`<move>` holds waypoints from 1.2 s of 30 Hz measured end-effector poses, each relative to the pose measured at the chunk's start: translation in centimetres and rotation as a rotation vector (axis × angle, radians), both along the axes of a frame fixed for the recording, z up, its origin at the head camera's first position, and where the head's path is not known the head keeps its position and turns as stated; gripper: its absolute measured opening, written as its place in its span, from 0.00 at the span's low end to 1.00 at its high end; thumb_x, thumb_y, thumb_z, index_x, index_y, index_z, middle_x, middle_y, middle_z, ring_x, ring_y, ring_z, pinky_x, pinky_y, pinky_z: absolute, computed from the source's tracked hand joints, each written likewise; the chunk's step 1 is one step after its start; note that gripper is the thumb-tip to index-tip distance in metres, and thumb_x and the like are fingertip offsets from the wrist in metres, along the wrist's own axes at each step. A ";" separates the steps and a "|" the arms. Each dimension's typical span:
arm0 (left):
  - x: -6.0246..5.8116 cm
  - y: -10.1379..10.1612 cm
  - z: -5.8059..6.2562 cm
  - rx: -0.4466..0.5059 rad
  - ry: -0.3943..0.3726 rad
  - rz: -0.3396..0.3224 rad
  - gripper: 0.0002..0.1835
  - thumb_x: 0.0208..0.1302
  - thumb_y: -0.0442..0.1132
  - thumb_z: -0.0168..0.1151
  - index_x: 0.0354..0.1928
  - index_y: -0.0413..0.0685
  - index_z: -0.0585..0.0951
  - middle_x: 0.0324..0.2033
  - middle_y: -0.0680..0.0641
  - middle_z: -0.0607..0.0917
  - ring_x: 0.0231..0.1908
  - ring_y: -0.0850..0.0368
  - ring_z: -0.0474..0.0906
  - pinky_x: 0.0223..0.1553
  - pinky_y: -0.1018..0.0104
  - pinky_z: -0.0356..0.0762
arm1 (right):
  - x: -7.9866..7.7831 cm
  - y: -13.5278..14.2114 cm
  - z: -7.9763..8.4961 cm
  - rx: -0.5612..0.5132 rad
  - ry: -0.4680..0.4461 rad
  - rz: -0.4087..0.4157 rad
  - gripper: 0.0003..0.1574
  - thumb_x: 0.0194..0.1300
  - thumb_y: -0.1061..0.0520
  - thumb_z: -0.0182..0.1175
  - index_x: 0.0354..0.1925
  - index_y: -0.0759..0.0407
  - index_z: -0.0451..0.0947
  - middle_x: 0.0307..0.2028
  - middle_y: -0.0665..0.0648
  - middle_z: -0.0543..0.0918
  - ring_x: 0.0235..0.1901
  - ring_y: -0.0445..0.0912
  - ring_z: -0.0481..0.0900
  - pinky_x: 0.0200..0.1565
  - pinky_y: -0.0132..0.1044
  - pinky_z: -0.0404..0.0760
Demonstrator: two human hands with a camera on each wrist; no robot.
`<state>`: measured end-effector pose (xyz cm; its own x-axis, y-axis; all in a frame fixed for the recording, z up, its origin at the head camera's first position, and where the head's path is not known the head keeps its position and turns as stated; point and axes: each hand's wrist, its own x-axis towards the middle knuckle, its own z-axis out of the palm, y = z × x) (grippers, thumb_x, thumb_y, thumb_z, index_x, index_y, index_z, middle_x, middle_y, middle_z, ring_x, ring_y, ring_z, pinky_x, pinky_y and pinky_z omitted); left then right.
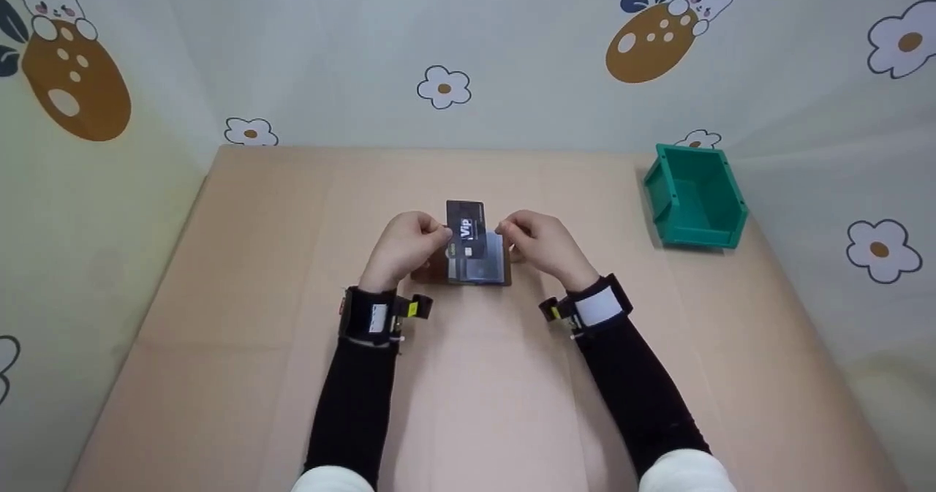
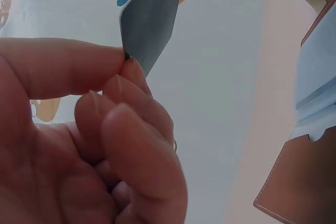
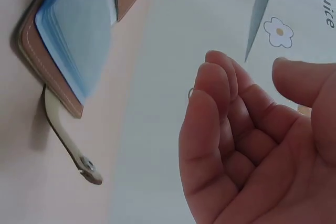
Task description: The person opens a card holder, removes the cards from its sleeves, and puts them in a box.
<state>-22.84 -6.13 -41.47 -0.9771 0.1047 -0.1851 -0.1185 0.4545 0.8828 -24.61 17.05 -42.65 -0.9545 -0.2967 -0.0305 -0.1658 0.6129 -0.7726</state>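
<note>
From the head view, the left hand pinches a dark card at its left edge, above the middle of the worktop. The right hand is just beside the right edge of the card; from here I cannot tell if it touches it. Under the card lies an open card holder with pale blue sleeves. A green bin stands well apart, at the far right corner.

In the left wrist view, the thumb and the fingertips pinch one corner of the card. The other fingers are curled. The holder is at the right edge, lying apart from this hand.

In the right wrist view, the right hand is loosely curved and holds nothing. The card is seen edge-on just above the fingertips, with a small gap. The holder lies on the worktop at the left, its strap loose beside it.
</note>
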 end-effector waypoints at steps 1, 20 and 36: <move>0.0 0.0 -0.1 -0.003 0.004 -0.002 0.09 0.67 0.41 0.61 0.34 0.40 0.80 0.32 0.46 0.80 0.26 0.52 0.76 0.28 0.63 0.76 | 0.0 -0.1 0.0 -0.012 -0.017 0.009 0.18 0.76 0.50 0.52 0.46 0.63 0.81 0.36 0.65 0.83 0.37 0.60 0.83 0.41 0.47 0.82; -0.2 0.2 -0.5 0.022 -0.035 -0.017 0.09 0.67 0.40 0.61 0.36 0.40 0.80 0.33 0.47 0.79 0.24 0.56 0.73 0.29 0.59 0.76 | 0.2 -1.0 0.0 0.005 -0.032 0.079 0.18 0.75 0.48 0.54 0.37 0.60 0.81 0.29 0.58 0.82 0.29 0.54 0.80 0.30 0.36 0.75; -0.1 0.6 -0.8 0.028 -0.056 -0.011 0.09 0.68 0.40 0.60 0.36 0.40 0.79 0.30 0.48 0.77 0.21 0.58 0.70 0.28 0.57 0.77 | 0.4 -1.5 -0.2 -0.047 -0.062 0.058 0.14 0.73 0.51 0.58 0.31 0.57 0.76 0.27 0.61 0.80 0.26 0.53 0.77 0.28 0.35 0.70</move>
